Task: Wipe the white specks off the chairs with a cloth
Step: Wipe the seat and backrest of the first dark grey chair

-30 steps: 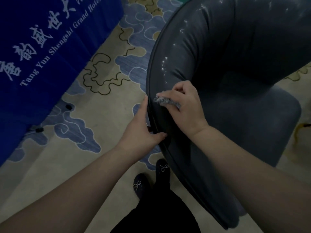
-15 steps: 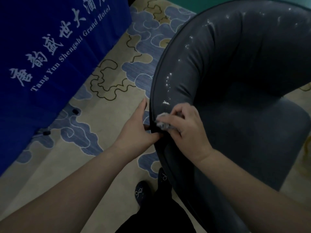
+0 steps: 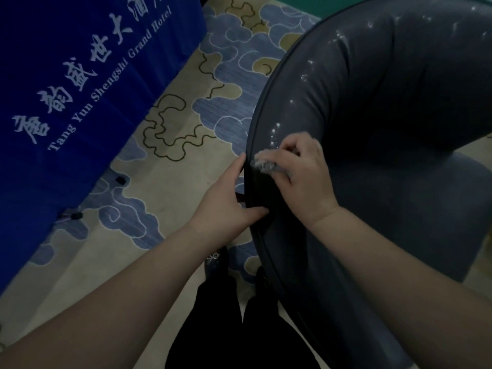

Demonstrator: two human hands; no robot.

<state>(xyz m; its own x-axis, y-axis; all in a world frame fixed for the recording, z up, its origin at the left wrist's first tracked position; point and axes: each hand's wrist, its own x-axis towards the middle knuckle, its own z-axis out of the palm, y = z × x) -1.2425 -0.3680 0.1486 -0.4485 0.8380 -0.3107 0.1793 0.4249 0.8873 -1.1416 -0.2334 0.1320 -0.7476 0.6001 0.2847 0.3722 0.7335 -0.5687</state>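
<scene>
A dark grey chair with a curved, glossy padded back fills the frame from 12 to 5 o'clock, its seat lying toward 3 o'clock. The right hand sits just right of centre on the top of the backrest, fingers curled around a small crumpled grey cloth and pressing it against the upholstery close to the piped outer edge. White specks lie on the padding directly at 12 o'clock from the cloth, nearly touching the knuckles, and more trail along the curve of the backrest toward 1 o'clock. The left hand grips the chair's rim just at 9 o'clock from the right hand: its fingers run up the outer side of the back and its thumb hooks over the edge onto the inner face. A blue banner with white lettering hangs from 9 to 11 o'clock over a patterned carpet of beige and blue cloud shapes. Dark shoes and dark trouser legs show at 6 o'clock.
</scene>
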